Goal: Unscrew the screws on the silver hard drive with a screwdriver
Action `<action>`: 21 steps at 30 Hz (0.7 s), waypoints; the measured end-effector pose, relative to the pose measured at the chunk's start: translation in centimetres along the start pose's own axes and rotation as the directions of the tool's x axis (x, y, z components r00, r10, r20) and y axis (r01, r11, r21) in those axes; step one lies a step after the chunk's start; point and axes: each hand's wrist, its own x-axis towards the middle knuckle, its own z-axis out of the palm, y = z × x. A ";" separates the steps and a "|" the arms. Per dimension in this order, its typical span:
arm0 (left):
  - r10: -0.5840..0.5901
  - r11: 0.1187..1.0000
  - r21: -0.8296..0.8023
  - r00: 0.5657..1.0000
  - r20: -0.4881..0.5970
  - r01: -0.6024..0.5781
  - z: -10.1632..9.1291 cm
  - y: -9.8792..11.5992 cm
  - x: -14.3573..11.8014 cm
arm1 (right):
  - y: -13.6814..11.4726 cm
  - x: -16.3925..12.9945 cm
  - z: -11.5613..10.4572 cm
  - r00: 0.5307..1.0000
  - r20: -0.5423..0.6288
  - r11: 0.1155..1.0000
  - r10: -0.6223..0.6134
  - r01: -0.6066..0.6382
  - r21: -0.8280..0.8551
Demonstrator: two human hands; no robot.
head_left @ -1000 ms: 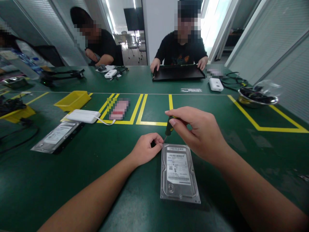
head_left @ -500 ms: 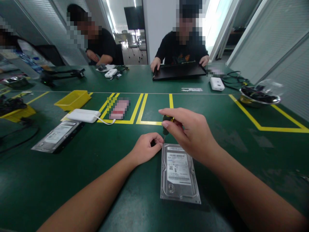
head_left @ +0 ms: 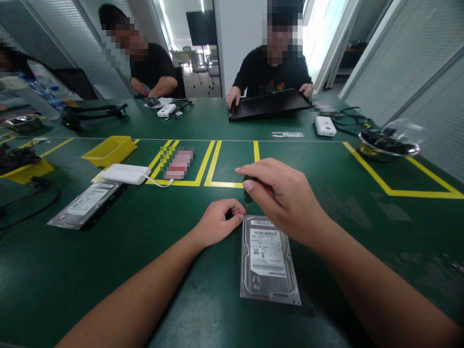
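The hard drive (head_left: 268, 261) label's print is too small to read

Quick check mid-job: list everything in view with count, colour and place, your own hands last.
hard drive: 1, silver, table centre
second drive: 1, silver, left
white box: 1, white, left on yellow tape
yellow bins: 2, yellow, far left
metal bowl: 1, steel, right
black tray: 1, black, held by a person opposite
people: 2 across the table
table: 1, green
screwdriver: 1, dark, at drive's top-left corner
left hand: by screwdriver tip
right hand: gripping screwdriver
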 end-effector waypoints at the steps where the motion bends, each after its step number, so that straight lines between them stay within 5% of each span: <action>1: -0.001 1.000 0.004 1.000 -0.002 0.001 0.0 0.0 0.0 | 0.0 0.0 0.0 1.000 -0.020 1.000 0.007 -0.007 0.000; 21: 0.005 1.000 0.003 1.000 0.003 -0.005 0.0 0.0 0.0 | -0.7 0.3 -0.5 0.998 -0.059 0.999 0.011 -0.009 0.037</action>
